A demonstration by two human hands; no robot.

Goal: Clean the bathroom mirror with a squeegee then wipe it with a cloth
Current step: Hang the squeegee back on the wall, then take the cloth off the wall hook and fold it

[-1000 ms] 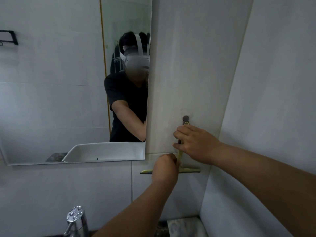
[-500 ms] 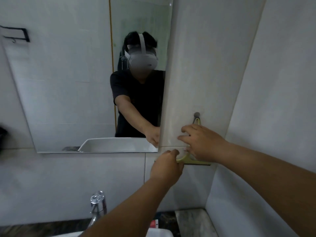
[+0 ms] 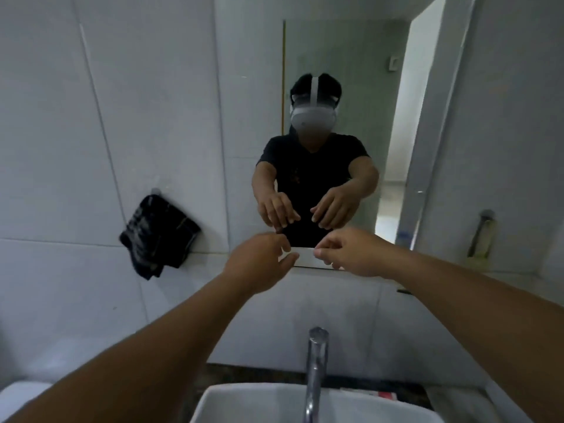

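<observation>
Both hands have left the squeegee point(image 3: 481, 239) hanging — left hand point(image 3: 259, 264) and right hand point(image 3: 351, 254) are half-open, empty; reaching leftward for the cloth point(image 3: 158, 236) risks pulling it off its hook.

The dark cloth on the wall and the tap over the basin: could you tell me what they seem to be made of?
The cloth looks like soft woven fabric, dark with pale stripes: it droops in folds from a hook. The tap appears to be polished metal, likely chromed: silvery with bright highlights.
</observation>
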